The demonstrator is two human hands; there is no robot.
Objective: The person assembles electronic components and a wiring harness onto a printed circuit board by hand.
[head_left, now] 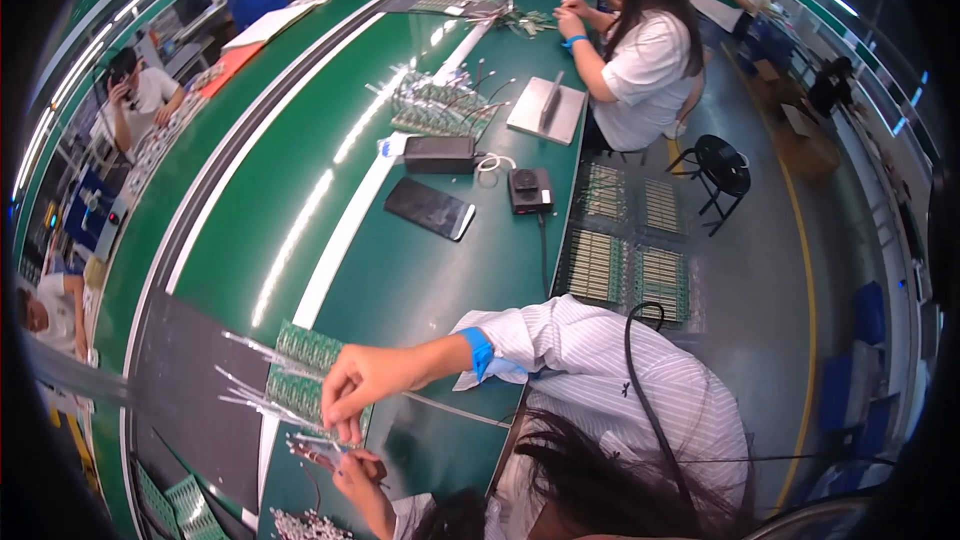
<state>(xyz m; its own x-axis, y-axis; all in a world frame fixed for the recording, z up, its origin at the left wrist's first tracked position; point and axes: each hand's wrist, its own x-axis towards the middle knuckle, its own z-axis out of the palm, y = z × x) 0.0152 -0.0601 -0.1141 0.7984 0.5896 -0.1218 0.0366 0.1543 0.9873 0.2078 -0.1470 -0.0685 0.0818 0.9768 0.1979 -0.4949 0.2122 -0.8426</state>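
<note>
My right hand [375, 380], with a blue band at its wrist, reaches over a green circuit board panel [305, 348]. Its thumb and fingers are pinched together, pointing down; whatever is between them is too small to tell. Just below, near the table's edge, my left hand [362, 485] is closed around a thin reddish-brown piece [318, 454] whose kind I cannot make out. The fingertips of both hands are close together. Several pale wires [250, 400] stick out to the left from the panel.
A pile of small white-tipped parts [305, 525] lies below my left hand. Farther along the table are a phone [430, 208], a black box [440, 154], a small black device [530, 190] and wired boards [440, 105]. A co-worker [650, 50] sits beyond; board panels [597, 265] lie beside the table.
</note>
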